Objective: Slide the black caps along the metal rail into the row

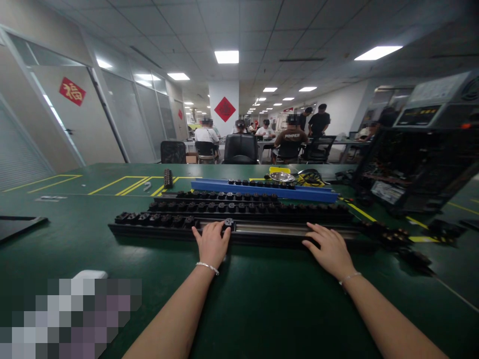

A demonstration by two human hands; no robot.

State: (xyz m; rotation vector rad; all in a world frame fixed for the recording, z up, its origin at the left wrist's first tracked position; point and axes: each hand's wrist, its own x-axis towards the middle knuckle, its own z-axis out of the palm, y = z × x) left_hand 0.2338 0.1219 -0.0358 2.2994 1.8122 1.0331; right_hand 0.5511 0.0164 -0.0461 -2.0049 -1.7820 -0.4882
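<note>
My left hand (212,243) rests at the near black rail (149,233), fingers stretched over its edge. A small dark round ribbed part (229,223) sits in the rail's channel just beyond my left thumb; whether I touch it I cannot tell. My right hand (331,249) lies farther right along the same rail, fingers spread at its front edge, with nothing seen in them. Between my hands the bare metal channel (269,229) shows. Left of my left hand, a row of similar black parts (160,219) fills the channel.
Behind lie more black rails with parts (250,207) and a blue rail (262,189). A metal bowl (281,177) and cables (310,177) stand farther back. Loose black parts (389,234) lie right, near an open computer case (392,164). People sit at far desks.
</note>
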